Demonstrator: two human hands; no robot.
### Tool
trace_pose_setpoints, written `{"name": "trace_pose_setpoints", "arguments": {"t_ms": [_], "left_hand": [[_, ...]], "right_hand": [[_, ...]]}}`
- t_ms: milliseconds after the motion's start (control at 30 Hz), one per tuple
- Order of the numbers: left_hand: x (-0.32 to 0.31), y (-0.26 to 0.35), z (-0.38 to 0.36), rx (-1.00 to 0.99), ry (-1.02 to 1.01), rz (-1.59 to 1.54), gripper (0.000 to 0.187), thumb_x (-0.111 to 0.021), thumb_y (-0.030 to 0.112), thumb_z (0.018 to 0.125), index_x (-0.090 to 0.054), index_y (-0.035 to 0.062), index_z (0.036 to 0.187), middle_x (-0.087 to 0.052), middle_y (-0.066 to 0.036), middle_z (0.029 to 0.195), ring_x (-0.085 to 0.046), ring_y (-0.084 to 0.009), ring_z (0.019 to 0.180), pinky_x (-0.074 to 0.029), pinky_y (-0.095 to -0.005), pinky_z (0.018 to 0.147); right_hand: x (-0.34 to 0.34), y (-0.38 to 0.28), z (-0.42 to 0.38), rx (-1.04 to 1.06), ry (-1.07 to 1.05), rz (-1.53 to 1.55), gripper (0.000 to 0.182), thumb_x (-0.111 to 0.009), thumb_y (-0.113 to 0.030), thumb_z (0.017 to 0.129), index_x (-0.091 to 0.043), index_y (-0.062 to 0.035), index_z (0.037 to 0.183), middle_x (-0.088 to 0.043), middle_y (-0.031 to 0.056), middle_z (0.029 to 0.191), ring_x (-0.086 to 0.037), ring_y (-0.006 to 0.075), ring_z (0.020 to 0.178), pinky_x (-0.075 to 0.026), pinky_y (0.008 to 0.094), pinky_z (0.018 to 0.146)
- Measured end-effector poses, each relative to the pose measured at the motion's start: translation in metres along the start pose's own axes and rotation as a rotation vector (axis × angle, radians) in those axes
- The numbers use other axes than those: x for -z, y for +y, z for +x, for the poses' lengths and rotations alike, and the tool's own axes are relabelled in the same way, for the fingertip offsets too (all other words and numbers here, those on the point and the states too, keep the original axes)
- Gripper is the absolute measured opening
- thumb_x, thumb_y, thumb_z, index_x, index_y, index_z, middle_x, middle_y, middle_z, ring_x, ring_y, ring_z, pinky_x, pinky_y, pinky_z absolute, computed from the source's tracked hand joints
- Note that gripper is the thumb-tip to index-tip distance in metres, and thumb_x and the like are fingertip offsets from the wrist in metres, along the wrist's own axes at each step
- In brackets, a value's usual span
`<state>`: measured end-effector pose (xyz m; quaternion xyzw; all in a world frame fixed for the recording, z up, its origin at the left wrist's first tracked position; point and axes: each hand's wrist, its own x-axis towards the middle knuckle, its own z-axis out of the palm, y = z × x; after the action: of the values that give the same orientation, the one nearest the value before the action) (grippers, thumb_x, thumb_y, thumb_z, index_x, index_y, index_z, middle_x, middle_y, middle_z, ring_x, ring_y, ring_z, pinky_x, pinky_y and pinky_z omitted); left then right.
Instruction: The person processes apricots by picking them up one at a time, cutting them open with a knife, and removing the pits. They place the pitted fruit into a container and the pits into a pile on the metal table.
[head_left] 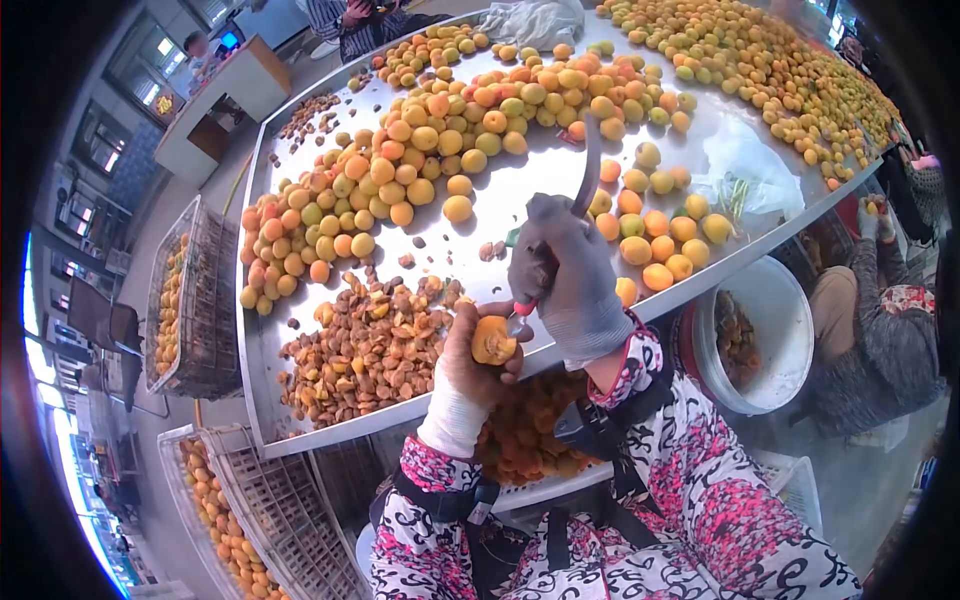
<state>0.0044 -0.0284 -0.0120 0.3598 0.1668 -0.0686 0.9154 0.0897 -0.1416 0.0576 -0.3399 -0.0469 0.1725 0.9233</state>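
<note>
My left hand (470,355), in a glove with a white cuff, is closed around a cut apricot (494,341) with its orange flesh facing up. My right hand (570,270), in a grey glove, is closed on a pitting tool (524,308) with a red part and a small metal end touching the fruit. A curved blade (590,160) sticks up from the same fist; whether it belongs to that tool is hidden. Left of my hands lies a heap of brown apricot stones and orange bits (370,350). Whole apricots (400,165) are piled beyond on the metal table (440,268).
Below the table edge stands a crate of opened apricots (530,430). A white bucket (785,345) is at the right, near a seated person (870,330). Fruit crates (190,300) line the left. A clear plastic bag (750,175) lies on the table among more apricots.
</note>
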Motion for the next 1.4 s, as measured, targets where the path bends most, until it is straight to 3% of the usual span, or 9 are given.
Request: {"name": "trace_pose_setpoints", "arguments": {"t_ms": [200,367,600,667,833,933,1000,1033,1400], "left_hand": [[0.004,-0.005,0.001,0.068,-0.055,-0.082,0.043,-0.045,0.049,0.087,-0.048,0.0096,0.104,-0.059,-0.019,0.084,-0.050,-0.0190,0.047,-0.034,-0.0228,0.036],[0.007,-0.001,0.000,0.095,-0.046,-0.139,0.043,-0.044,0.045,0.087,-0.049,0.0059,0.104,-0.058,-0.011,0.082,-0.049,-0.0225,0.046,-0.033,-0.0265,0.033],[0.009,0.003,-0.004,0.122,-0.203,-0.100,0.047,-0.054,0.037,0.082,-0.045,0.0067,0.117,-0.055,-0.007,0.096,-0.051,-0.0198,0.075,-0.041,-0.0275,0.060],[0.003,0.009,-0.007,0.044,-0.162,-0.026,0.053,-0.058,0.035,0.082,-0.042,0.0083,0.124,-0.055,-0.009,0.107,-0.051,-0.0179,0.074,-0.041,-0.0312,0.057],[0.013,0.017,-0.007,0.060,-0.239,0.009,0.058,-0.056,0.043,0.084,-0.039,0.0091,0.127,-0.057,-0.013,0.101,-0.052,-0.0169,0.071,-0.041,-0.0262,0.054],[0.012,0.010,-0.008,0.180,-0.300,-0.083,0.055,-0.051,0.051,0.085,-0.044,0.0083,0.119,-0.059,-0.014,0.094,-0.054,-0.0178,0.062,-0.040,-0.0234,0.048],[-0.009,0.004,-0.010,0.208,0.060,-0.088,0.055,-0.044,0.058,0.084,-0.049,0.0084,0.106,-0.060,-0.015,0.086,-0.053,-0.0174,0.052,-0.038,-0.0232,0.041],[-0.001,0.002,-0.008,0.229,-0.048,-0.008,0.057,-0.041,0.063,0.083,-0.050,0.0089,0.098,-0.060,-0.015,0.080,-0.053,-0.0175,0.048,-0.035,-0.0215,0.037],[-0.007,-0.001,-0.011,0.248,-0.008,-0.187,0.048,-0.041,0.052,0.086,-0.053,0.0053,0.093,-0.057,-0.010,0.066,-0.043,-0.0181,0.034,-0.030,-0.0245,0.029]], "right_hand": [[-0.007,0.000,-0.008,0.020,-0.055,-0.202,0.015,-0.063,-0.015,0.082,-0.053,-0.0048,0.087,-0.046,-0.0057,0.056,-0.039,0.0003,0.042,-0.029,0.0159,0.038],[-0.005,0.004,-0.012,-0.020,-0.175,-0.245,0.020,-0.061,-0.016,0.084,-0.055,-0.0028,0.097,-0.049,-0.0060,0.064,-0.044,0.0001,0.052,-0.034,0.0160,0.045],[0.002,0.010,-0.006,0.012,0.006,-0.238,0.013,-0.062,-0.014,0.083,-0.055,-0.0040,0.087,-0.047,-0.0067,0.060,-0.040,-0.0002,0.048,-0.031,0.0162,0.042],[0.001,0.006,-0.004,0.054,0.038,-0.206,0.013,-0.062,-0.015,0.084,-0.053,-0.0046,0.084,-0.045,-0.0058,0.056,-0.039,0.0007,0.044,-0.029,0.0167,0.039],[0.000,-0.007,-0.005,0.022,0.014,-0.044,0.017,-0.059,-0.018,0.085,-0.047,-0.0076,0.080,-0.041,-0.0040,0.053,-0.035,0.0031,0.040,-0.027,0.0188,0.037],[-0.002,-0.004,-0.007,-0.017,-0.043,0.048,0.021,-0.059,-0.020,0.085,-0.044,-0.0092,0.077,-0.039,-0.0048,0.052,-0.033,0.0040,0.039,-0.026,0.0202,0.036],[-0.002,-0.001,-0.009,-0.061,-0.089,0.018,0.021,-0.059,-0.021,0.086,-0.043,-0.0097,0.077,-0.040,-0.0047,0.053,-0.033,0.0039,0.039,-0.026,0.0202,0.037],[-0.004,0.001,-0.011,-0.044,-0.091,-0.004,0.019,-0.059,-0.020,0.086,-0.045,-0.0089,0.078,-0.040,-0.0048,0.053,-0.033,0.0031,0.038,-0.026,0.0193,0.036],[-0.012,0.011,-0.024,-0.010,-0.137,-0.291,0.017,-0.054,-0.019,0.087,-0.049,-0.0061,0.079,-0.041,-0.0028,0.051,-0.034,0.0044,0.039,-0.026,0.0202,0.038]]}}
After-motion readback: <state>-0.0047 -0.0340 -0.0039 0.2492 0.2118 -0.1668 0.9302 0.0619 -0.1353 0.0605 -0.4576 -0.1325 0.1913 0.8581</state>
